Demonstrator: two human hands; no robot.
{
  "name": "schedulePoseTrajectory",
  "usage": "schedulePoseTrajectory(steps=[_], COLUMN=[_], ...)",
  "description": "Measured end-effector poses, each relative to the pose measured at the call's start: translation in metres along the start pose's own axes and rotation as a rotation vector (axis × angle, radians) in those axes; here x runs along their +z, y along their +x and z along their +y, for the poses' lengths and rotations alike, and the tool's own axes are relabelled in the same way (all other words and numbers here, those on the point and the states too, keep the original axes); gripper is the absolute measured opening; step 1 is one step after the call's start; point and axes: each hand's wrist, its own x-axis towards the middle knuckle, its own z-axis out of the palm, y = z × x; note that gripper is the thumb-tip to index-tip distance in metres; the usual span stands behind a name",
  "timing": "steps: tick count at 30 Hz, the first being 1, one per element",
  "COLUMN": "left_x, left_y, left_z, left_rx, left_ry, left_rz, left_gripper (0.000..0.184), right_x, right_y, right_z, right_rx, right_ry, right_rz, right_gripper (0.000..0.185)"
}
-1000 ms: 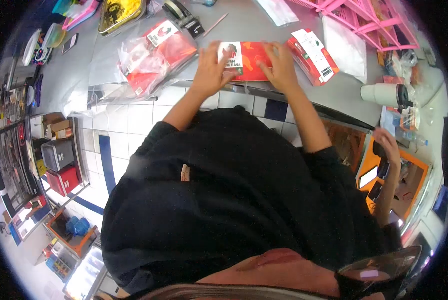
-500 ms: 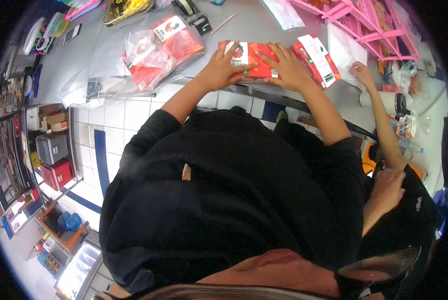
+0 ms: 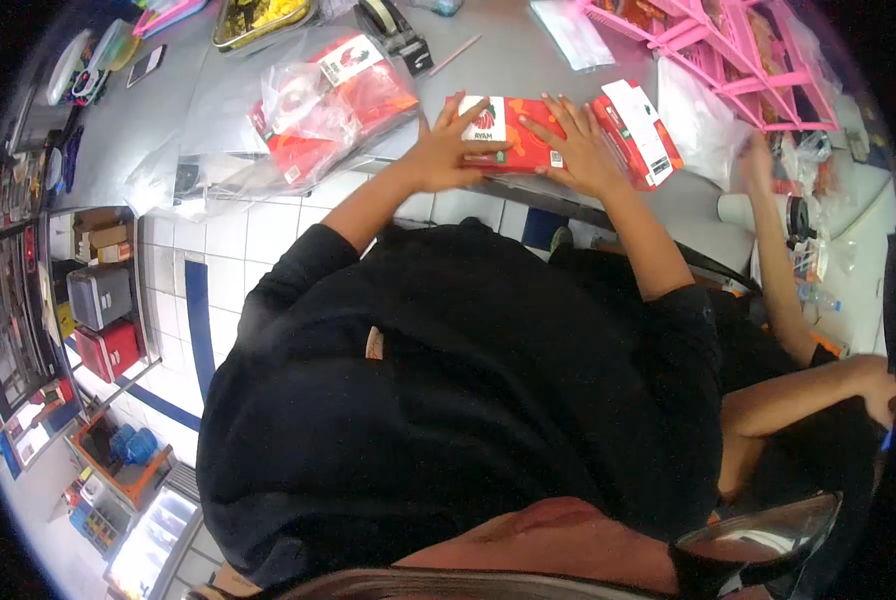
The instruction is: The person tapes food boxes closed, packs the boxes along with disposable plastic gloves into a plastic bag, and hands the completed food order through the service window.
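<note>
A red cardboard box [image 3: 524,130] with a white printed label lies at the table's front edge. My left hand [image 3: 442,152] rests on its left end, thumb and fingers spread across the label. On the right part of the box lies my right hand [image 3: 580,148], its fingers stretched out and apart. A second red carton [image 3: 636,135] with a white panel is just right of my right hand. To the left of my left hand, more red cartons [image 3: 373,88] sit partly inside a clear plastic bag [image 3: 308,120].
A tape dispenser [image 3: 393,35], a pen [image 3: 456,54] and a tray of yellow food [image 3: 263,18] stand further back. Pink plastic baskets [image 3: 713,60] occupy the right rear, beside a white plastic bag [image 3: 698,120]. A co-worker's arm [image 3: 776,250] reaches in at right.
Both my hands stay spread on the box, with small shifts of the fingers. The co-worker's hands have moved to the right. The whole view has shifted slightly.
</note>
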Motion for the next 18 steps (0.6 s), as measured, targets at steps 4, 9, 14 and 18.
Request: schedulePoseTrajectory(steps=[4, 9, 14, 18], left_x=[0.039, 0.041, 0.048, 0.048], left_y=[0.003, 0.004, 0.001, 0.000], left_z=[0.007, 0.006, 0.012, 0.013], left_rx=[0.031, 0.103, 0.048, -0.001], left_ry=[0.301, 0.208, 0.256, 0.286], left_rz=[0.235, 0.322, 0.333, 0.328], left_gripper=[0.055, 0.045, 0.040, 0.035], right_x=[-0.014, -0.005, 0.016, 0.031], right_y=[0.011, 0.115, 0.242, 0.265], right_z=[-0.011, -0.039, -0.058, -0.059], right_rx=[0.062, 0.265, 0.577, 0.693], right_ry=[-0.019, 0.891, 1.371, 1.614], right_rz=[-0.060, 0.412, 0.142, -0.082], right_gripper=[0.071, 0.033, 0.031, 0.029])
